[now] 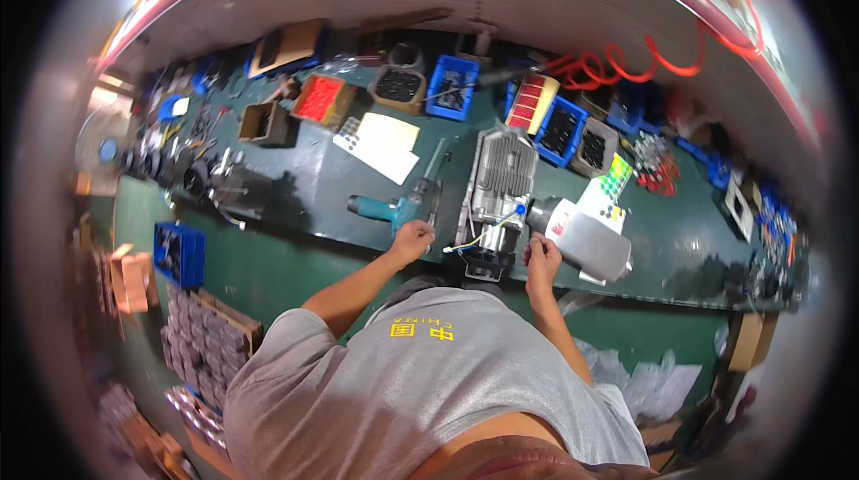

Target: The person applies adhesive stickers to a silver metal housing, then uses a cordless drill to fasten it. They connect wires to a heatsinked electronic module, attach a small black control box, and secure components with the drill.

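In front of me on the bench lies a finned, silver-grey metal motor unit (501, 180). A thin yellow wire (483, 237) with a white plug and a blue piece crosses its near end. My left hand (413, 239) is closed beside the unit, by a teal power drill (404, 210); what its fingers hold, if anything, is too small to make out. My right hand (541, 258) is on the other side, its fingers pinched together near the unit's near end. Right of it lies a smooth grey metal housing (592, 243) with a dark end. Any small thing in that pinch is hidden.
Along the back stand a box of red parts (320, 99), a blue bin of screws (452, 88) and more bins. White and yellow papers (385, 144) lie left, sticker sheets (608, 189) right. A red coiled hose (626, 64) hangs above. Blue crate (179, 254) below left.
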Demonstrator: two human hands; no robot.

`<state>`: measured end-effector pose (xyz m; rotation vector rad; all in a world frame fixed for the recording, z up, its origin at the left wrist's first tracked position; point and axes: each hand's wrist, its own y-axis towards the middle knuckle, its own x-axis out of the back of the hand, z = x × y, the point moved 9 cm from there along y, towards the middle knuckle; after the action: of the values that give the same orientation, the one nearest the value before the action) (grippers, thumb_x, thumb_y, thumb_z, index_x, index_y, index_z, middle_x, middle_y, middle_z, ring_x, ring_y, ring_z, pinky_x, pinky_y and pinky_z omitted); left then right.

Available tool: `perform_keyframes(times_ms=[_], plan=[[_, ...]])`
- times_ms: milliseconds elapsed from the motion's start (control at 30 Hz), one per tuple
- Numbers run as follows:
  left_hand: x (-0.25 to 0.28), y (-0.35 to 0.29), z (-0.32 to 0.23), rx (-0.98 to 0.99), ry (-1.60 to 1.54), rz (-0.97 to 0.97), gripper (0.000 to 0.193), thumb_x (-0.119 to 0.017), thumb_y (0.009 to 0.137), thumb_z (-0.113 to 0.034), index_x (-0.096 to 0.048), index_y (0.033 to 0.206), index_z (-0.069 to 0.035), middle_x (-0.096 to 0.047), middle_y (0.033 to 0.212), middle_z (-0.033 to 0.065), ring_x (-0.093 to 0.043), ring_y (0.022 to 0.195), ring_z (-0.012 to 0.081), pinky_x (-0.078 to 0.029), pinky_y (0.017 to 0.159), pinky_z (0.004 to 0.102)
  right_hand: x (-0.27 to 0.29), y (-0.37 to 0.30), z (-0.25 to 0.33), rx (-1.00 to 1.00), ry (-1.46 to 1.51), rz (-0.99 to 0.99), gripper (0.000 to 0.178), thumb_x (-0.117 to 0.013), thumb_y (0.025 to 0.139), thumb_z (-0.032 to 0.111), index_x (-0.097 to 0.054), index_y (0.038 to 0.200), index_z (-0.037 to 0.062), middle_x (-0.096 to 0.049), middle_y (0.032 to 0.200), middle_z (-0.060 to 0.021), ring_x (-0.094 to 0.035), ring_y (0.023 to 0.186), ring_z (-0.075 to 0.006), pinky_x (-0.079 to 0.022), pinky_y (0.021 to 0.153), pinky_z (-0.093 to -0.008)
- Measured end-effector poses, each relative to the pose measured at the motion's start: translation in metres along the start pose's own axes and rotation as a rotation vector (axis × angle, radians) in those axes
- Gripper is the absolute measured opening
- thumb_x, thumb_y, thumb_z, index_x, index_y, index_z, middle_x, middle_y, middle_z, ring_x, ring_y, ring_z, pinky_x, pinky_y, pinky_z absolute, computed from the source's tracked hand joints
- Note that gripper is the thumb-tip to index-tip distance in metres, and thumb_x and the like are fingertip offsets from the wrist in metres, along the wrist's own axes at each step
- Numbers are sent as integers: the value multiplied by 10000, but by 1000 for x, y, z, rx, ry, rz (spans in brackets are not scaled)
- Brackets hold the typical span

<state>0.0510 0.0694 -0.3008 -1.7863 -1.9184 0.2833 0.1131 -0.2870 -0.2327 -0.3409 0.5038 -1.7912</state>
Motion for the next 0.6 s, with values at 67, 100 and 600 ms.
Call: perform_keyframes(times_ms=[67,100,600], plan=[[14,0,-4,18,-20,-81,228,-671,933,-122,-659,1126,-1,-669,876,26,-595,698,101,-493,580,263,-4,9,0,5,-43,68,161,-643,986,119,-681,1110,23,-626,743,-33,-555,561,-103,-431,472,-246],[19,-2,-3,27,-9,-121,234,-669,933,-127,-660,1129,-1,-673,883,26,-601,709,103,-500,588,266,-8,13,3,12,-47,103,157,-643,987,122,-680,1105,25,-625,740,-31,-555,561,-102,-433,476,-244],[83,-56,32,87,22,-395,235,-669,930,-155,-683,1106,1,-680,907,55,-623,737,122,-526,605,276,-27,56,9,31,-147,233,165,-614,986,118,-683,1080,2,-620,737,-37,-551,563,-100,-439,479,-243]])
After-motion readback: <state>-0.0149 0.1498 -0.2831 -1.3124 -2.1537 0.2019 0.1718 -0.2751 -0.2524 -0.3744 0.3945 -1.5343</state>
